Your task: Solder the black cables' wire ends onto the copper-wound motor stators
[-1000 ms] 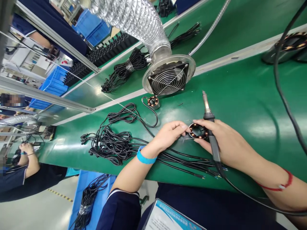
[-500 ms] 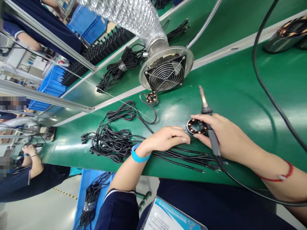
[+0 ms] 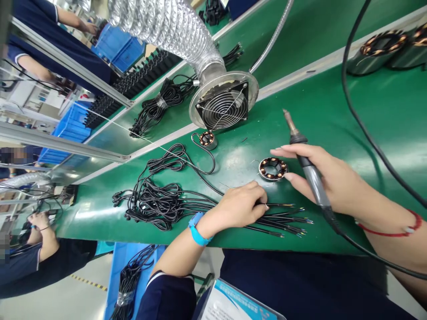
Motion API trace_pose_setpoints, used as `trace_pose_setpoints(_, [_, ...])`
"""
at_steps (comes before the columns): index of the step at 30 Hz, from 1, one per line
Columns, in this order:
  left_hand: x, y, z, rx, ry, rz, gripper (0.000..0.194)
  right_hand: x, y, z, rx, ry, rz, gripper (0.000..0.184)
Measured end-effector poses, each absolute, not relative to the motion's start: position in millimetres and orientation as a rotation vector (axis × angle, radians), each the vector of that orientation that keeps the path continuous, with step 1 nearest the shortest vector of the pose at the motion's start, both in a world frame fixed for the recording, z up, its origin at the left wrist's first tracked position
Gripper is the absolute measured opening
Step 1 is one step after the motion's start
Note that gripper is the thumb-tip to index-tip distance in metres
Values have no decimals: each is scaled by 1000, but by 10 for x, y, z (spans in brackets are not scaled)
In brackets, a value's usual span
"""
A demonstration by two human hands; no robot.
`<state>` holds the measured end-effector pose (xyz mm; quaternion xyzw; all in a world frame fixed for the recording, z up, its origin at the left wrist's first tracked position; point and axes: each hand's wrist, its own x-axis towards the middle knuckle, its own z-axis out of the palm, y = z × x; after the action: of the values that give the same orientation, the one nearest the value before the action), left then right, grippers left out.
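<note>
My right hand (image 3: 325, 180) grips a soldering iron (image 3: 304, 158), its tip pointing up and away over the green belt (image 3: 350, 120). A small copper-wound stator ring (image 3: 273, 168) lies flat on the belt just left of my right fingertips; whether they touch it is unclear. My left hand (image 3: 242, 205), a blue band at the wrist, rests on a row of black wires (image 3: 283, 219) with stripped ends and pinches one of them.
A tangled bundle of black cables (image 3: 156, 200) lies left of my left hand. A fume fan (image 3: 223, 109) on a silver duct stands behind, with another stator (image 3: 207, 139) beside it. More stators (image 3: 378, 55) sit far right. Other people work at the left.
My left hand has left the stator ring and dropped down to the black wires. My right hand has drawn slightly right, leaving the ring lying uncovered on the belt.
</note>
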<state>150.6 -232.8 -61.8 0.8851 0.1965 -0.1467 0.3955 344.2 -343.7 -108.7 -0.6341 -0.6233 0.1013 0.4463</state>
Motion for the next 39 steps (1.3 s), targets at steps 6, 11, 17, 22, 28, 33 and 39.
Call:
trace_pose_setpoints(6, [1386, -2225, -521, 1741, 717, -65, 24, 3254, -3517, -870, -1542, -1307, 262, 31])
trace_pose_setpoints(11, [1357, -2182, -529, 1598, 723, 52, 27, 3098, -3514, -764, -1352, -1160, 431, 32])
trace_pose_setpoints(17, [1356, -2194, -533, 1569, 715, 99, 30, 3019, -3490, -759, -1291, -1007, 603, 38])
trace_pose_setpoints(22, [1382, -2211, -532, 1543, 731, 119, 36, 2996, -3504, -799, -1293, -979, 614, 45])
trace_pose_setpoints(28, [1379, -2184, -538, 1576, 707, 61, 29, 3013, -3510, -786, -1361, -1127, 418, 38])
trace_pose_setpoints(33, [1446, -2217, -532, 1535, 684, 104, 32, 3022, -3474, -797, -1328, -1187, 360, 44])
trace_pose_setpoints(39, [1573, -2275, -566, 1337, 627, 299, 40, 3022, -3493, -769, -1388, -1330, 251, 42])
